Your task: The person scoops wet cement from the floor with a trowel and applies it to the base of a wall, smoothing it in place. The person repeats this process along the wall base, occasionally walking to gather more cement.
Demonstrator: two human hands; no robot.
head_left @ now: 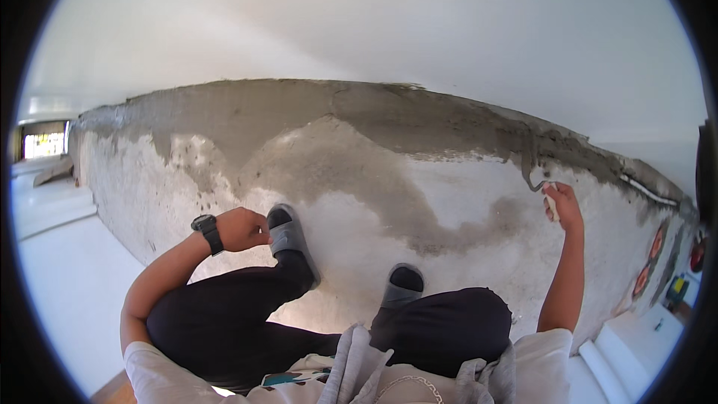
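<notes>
On the right, my right hand [565, 202] is closed round the pale handle of a trowel [552, 208]. Its bent metal neck curves up toward a band of wet grey mortar [456, 123], where the mortar-coloured blade is hard to tell apart. My left hand [243, 230], below a black wristwatch [207, 233], is beside the grey slide sandal [287, 238] on my left foot. Its fingers curl inward, and whatever they may hold is hidden. The mortar runs along the base of the white wall [389, 30], with a damp smear spreading nearer to me.
My right sandal [398, 295] rests on the pale, rough floor strip [340, 236]. A white pipe or cable [649, 190] pokes out of the mortar at the far right. White steps [52, 217] lie to the left. A yellow-and-dark object [677, 289] stands at the right edge.
</notes>
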